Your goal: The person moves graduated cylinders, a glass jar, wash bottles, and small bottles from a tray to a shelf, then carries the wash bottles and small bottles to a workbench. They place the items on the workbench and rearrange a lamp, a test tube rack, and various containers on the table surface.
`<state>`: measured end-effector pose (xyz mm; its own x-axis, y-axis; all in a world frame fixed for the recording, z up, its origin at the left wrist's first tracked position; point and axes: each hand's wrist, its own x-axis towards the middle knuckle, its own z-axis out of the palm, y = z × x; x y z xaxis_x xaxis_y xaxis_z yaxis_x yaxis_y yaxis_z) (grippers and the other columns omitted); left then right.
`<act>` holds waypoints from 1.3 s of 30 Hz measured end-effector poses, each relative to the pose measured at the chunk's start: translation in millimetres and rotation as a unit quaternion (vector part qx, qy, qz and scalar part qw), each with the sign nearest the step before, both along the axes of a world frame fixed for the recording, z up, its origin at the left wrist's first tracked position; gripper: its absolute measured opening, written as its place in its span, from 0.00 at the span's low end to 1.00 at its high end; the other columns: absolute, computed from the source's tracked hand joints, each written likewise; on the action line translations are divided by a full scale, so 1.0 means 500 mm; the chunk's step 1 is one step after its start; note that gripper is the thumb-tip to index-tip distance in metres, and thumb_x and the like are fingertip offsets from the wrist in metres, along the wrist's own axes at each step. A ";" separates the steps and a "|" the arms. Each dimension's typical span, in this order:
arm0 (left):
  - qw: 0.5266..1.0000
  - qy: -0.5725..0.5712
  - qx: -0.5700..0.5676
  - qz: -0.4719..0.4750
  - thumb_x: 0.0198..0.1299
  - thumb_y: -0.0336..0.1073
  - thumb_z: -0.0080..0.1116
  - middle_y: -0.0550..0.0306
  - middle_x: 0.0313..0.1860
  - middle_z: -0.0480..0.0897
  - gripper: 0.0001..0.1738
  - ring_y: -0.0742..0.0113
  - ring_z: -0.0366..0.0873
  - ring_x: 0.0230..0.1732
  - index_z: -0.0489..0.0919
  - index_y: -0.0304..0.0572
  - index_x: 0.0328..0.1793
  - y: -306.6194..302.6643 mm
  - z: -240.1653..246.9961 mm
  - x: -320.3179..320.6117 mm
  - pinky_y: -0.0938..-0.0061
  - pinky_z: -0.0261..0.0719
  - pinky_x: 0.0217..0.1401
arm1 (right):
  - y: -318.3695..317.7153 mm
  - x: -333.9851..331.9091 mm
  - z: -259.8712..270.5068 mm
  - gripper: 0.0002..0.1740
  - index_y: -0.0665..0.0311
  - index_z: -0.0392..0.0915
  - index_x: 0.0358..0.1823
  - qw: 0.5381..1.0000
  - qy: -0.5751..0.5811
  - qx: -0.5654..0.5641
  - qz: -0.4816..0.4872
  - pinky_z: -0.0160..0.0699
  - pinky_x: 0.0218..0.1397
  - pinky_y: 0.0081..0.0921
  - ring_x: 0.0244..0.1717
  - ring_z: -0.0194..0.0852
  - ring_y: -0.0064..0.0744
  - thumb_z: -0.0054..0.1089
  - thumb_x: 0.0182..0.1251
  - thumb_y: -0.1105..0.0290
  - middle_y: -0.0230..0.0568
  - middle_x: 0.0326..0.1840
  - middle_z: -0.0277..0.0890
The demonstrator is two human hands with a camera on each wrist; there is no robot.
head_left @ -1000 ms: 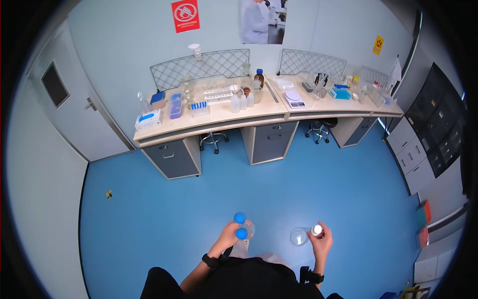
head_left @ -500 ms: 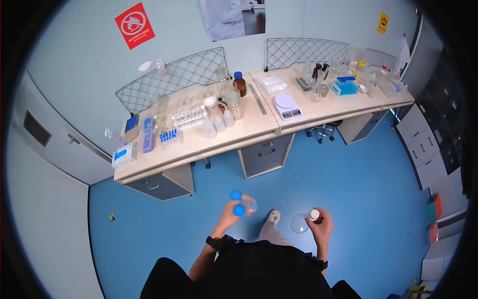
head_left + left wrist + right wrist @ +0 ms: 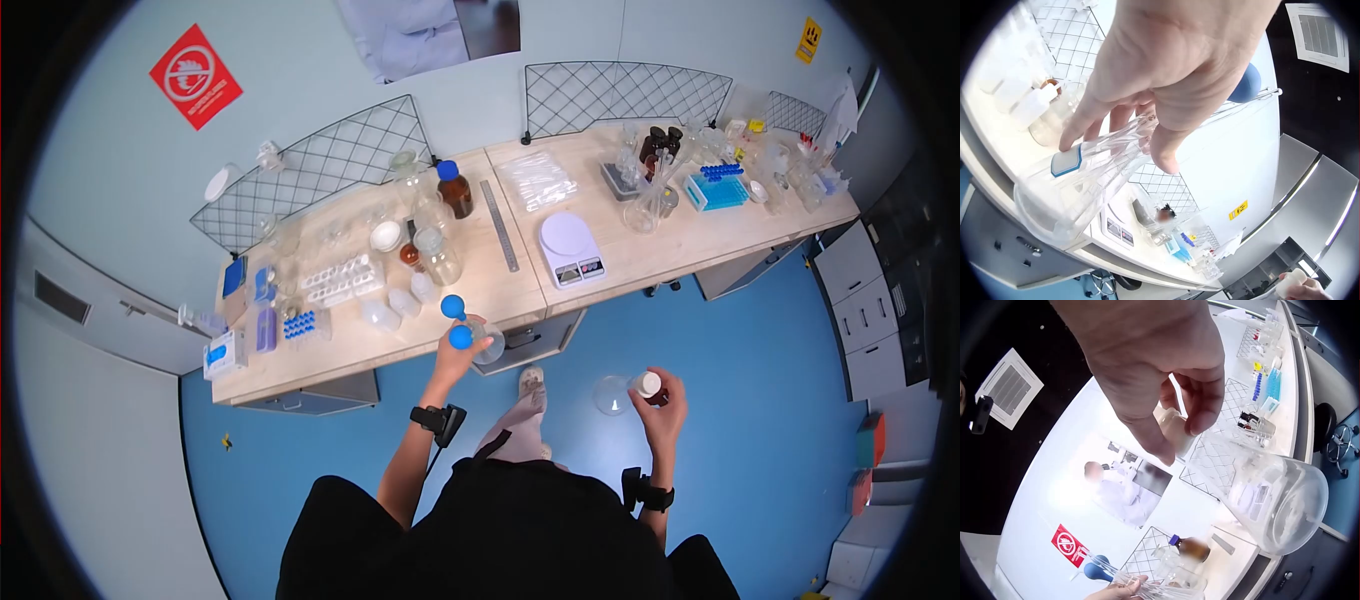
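Note:
My left hand [image 3: 453,364] grips the narrow part of a clear glass flask [image 3: 1047,215] with a blue-edged label, its wide base turned outward. Two blue rubber bulbs [image 3: 460,337] stick out beside the fingers, with thin clear stems [image 3: 1147,589] bundled along the flask. This hand overlaps the bench's front edge in the head view. Off to the right, over the floor, my right hand [image 3: 668,410] pinches a clear conical flask [image 3: 1272,500] at its neck, around a white stopper [image 3: 648,384]. Fingers hide part of both necks.
Ahead runs a wooden bench [image 3: 520,285] carrying a white scale [image 3: 570,245], a steel ruler [image 3: 500,225], a brown bottle [image 3: 455,190], white squeeze bottles [image 3: 380,315] and a tube rack [image 3: 343,279]. A blue rack [image 3: 715,190] stands farther right. Drawer cabinets [image 3: 530,345] sit beneath.
The bench has come closer as the person stepped forward and the view turned. My left hand has risen toward the bench edge with its glassware. Both hands keep their holds.

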<state>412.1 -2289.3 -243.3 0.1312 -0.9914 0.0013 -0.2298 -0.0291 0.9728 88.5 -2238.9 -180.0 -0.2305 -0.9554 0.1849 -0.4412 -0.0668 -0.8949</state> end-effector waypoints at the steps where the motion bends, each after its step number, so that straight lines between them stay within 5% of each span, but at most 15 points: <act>1: 1.000 0.006 -0.004 0.015 0.44 0.32 0.64 0.61 0.34 0.75 0.18 0.73 0.71 0.36 0.73 0.44 0.42 -0.035 -0.015 0.005 0.77 0.70 0.42 | -0.025 0.001 -0.001 0.20 0.63 0.75 0.39 1.000 0.002 0.000 -0.003 0.73 0.26 0.15 0.25 0.69 0.21 0.66 0.39 0.78 0.35 0.30 0.67; 15: 0.992 0.000 -0.071 0.104 0.45 0.29 0.62 0.58 0.40 0.76 0.19 0.67 0.73 0.42 0.71 0.40 0.44 -0.330 -0.121 0.034 0.75 0.69 0.46 | -0.396 0.053 0.016 0.22 0.65 0.73 0.41 0.999 -0.005 0.029 0.020 0.72 0.27 0.15 0.25 0.69 0.19 0.67 0.39 0.78 0.35 0.33 0.68; 30: 0.989 -0.038 -0.042 0.139 0.46 0.25 0.59 0.56 0.45 0.75 0.21 0.65 0.72 0.46 0.70 0.40 0.49 -0.423 -0.191 0.090 0.74 0.67 0.49 | -0.563 0.040 0.010 0.23 0.61 0.75 0.41 0.996 0.033 0.024 0.080 0.68 0.25 0.16 0.21 0.66 0.20 0.67 0.37 0.77 0.33 0.27 0.64; 39: 0.976 -0.080 0.047 0.196 0.45 0.34 0.63 0.48 0.49 0.73 0.32 0.59 0.70 0.51 0.64 0.36 0.58 -0.392 -0.200 0.069 0.69 0.66 0.53 | -0.601 0.004 -0.009 0.23 0.60 0.75 0.40 0.997 0.038 0.044 0.059 0.67 0.25 0.17 0.21 0.65 0.21 0.68 0.36 0.76 0.32 0.25 0.64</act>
